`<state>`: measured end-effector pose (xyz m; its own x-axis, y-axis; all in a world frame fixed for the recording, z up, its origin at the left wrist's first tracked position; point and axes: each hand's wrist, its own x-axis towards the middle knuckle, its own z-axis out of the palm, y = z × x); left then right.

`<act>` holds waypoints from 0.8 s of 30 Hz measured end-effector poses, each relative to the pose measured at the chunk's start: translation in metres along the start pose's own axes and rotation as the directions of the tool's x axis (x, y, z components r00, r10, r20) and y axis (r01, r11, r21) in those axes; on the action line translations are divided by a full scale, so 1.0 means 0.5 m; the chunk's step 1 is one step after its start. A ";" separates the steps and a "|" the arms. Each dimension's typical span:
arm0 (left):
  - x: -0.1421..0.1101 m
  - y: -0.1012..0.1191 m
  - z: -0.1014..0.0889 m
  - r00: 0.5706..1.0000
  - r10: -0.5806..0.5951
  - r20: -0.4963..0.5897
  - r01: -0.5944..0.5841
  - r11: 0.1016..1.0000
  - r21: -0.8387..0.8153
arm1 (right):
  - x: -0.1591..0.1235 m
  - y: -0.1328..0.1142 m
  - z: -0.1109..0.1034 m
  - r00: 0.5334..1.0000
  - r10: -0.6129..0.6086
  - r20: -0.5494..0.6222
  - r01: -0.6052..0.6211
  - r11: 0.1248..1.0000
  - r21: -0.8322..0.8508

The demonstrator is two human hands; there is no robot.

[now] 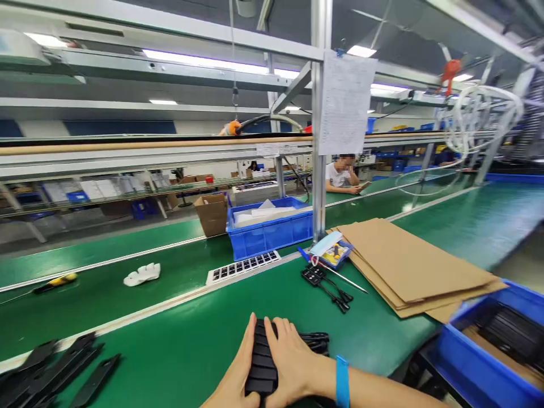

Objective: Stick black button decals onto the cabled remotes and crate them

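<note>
A row of several black, block-like plastic parts point(262, 362) sits on the green bench, pressed together between my two hands. My left hand point(238, 371) lies along its left side, fingers pointing forward and thumb at the near end. On the other side my right hand point(293, 360), with a blue band on the wrist, grips the row with its thumb near the front and its fingers over the right edge. Coiled black cables point(317, 341) lie just right of my right hand; how they join the parts is hidden.
Flat black plastic pieces point(55, 368) lie at left. Ahead are a label strip point(244, 267), a blue bin point(272, 232), black cabled pieces point(327, 286) and a screwdriver point(344, 276). Cardboard sheets point(412, 260) and another blue bin point(476, 368) stand right. A person sits beyond the post.
</note>
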<state>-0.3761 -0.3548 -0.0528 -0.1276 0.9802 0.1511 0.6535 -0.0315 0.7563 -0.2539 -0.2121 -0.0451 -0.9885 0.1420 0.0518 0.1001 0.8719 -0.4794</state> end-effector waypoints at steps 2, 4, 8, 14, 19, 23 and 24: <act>0.022 0.017 0.010 0.999 0.051 0.002 -0.049 0.984 -0.172 | -0.031 0.017 -0.022 1.000 0.006 -0.008 -0.006 1.000 0.028; 0.066 0.045 0.018 0.993 0.114 -0.012 -0.110 0.918 -0.380 | -0.085 0.042 -0.071 0.998 0.036 -0.045 -0.031 0.993 0.113; 0.180 0.122 0.023 0.975 0.186 -0.120 -0.221 0.799 -0.559 | -0.256 0.100 -0.227 0.930 0.224 -0.291 -0.148 0.954 0.262; 0.264 0.145 0.047 0.990 0.095 -0.109 -0.137 0.858 -0.496 | -0.577 0.287 -0.364 0.584 0.447 -0.678 -0.686 0.718 -0.117; 0.275 0.115 0.088 0.991 -0.036 -0.127 -0.021 0.907 -0.421 | -0.721 0.463 -0.268 0.521 0.649 -0.555 -0.844 0.489 -0.221; 0.280 0.099 0.092 0.999 -0.051 0.011 0.051 0.951 -0.305 | -0.724 0.545 -0.169 0.534 0.669 -0.517 -0.833 0.519 -0.190; 0.279 0.092 0.089 0.998 -0.056 0.032 0.063 0.961 -0.270 | -0.720 0.560 -0.147 0.536 0.657 -0.530 -0.830 0.526 -0.187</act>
<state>-0.3308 -0.2110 -0.0255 -0.1400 0.9862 0.0880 0.4185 -0.0216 0.9080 0.1384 0.0156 -0.1334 -0.4042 0.8973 0.1776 0.8939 0.4286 -0.1314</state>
